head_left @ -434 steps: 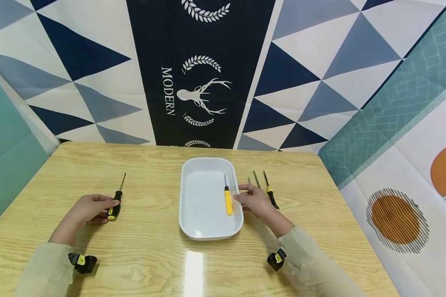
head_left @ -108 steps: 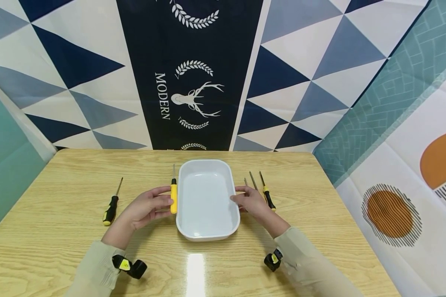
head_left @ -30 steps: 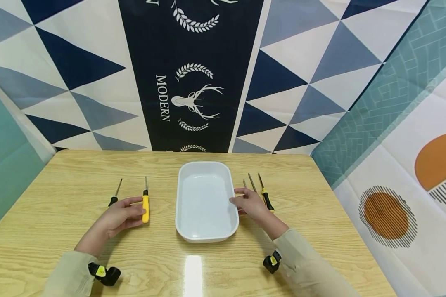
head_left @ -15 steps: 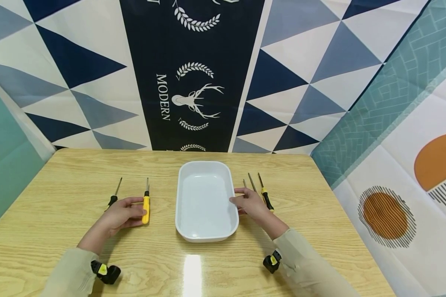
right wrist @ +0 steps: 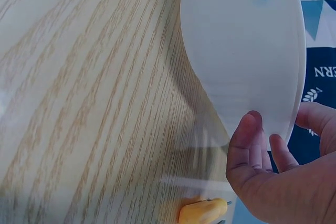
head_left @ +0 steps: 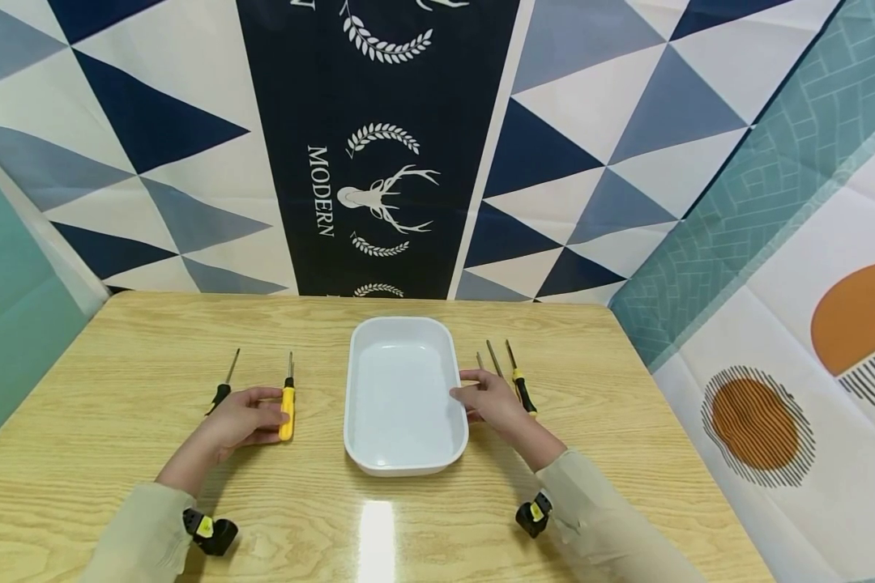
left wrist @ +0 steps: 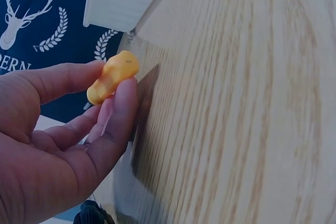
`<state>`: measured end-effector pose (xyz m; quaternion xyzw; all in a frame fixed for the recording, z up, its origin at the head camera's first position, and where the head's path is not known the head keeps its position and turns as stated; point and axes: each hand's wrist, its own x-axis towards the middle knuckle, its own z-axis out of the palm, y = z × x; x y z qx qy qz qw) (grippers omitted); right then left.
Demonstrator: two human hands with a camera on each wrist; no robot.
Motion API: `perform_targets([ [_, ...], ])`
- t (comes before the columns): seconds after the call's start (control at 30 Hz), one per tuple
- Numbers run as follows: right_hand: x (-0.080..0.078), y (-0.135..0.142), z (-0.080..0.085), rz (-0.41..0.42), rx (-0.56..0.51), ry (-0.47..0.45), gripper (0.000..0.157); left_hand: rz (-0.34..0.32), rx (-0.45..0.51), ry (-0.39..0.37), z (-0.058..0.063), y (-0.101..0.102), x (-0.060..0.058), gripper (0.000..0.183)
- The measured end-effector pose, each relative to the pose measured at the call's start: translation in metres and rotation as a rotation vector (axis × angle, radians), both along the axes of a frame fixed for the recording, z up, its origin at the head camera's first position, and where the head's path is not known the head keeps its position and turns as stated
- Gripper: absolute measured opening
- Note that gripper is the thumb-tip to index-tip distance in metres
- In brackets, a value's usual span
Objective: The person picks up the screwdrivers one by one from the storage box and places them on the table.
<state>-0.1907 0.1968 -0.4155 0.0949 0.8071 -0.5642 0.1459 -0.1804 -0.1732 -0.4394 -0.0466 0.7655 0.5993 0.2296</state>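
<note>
My left hand pinches the yellow handle of a screwdriver between thumb and fingers, left of the tray. Its shaft points away from me. In the left wrist view the handle's end faces the camera; whether it touches the table, I cannot tell. A black-and-yellow screwdriver lies just left of that hand, its handle partly hidden. My right hand grips the right rim of a white rectangular tray, thumb over the rim and fingers against the outer wall. Nothing lies inside the tray.
Right of the tray, several screwdrivers lie partly behind my right hand, one with a black-and-yellow handle. A yellow handle shows low in the right wrist view. The wooden table meets a patterned backdrop at its far edge.
Earlier the yellow screwdriver lay in the tray while my left hand held the black one. My left hand has since carried the yellow one out leftward. The right hand stays on the tray.
</note>
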Motion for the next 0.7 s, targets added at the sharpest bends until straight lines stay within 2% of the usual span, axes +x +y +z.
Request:
perform_targets([
  [0.7,-0.0011,0.0008,-0.0016,-0.002,-0.021,-0.001,0.041,0.001,-0.103,0.036,-0.0013,0.0024,-0.0031,0.061],
])
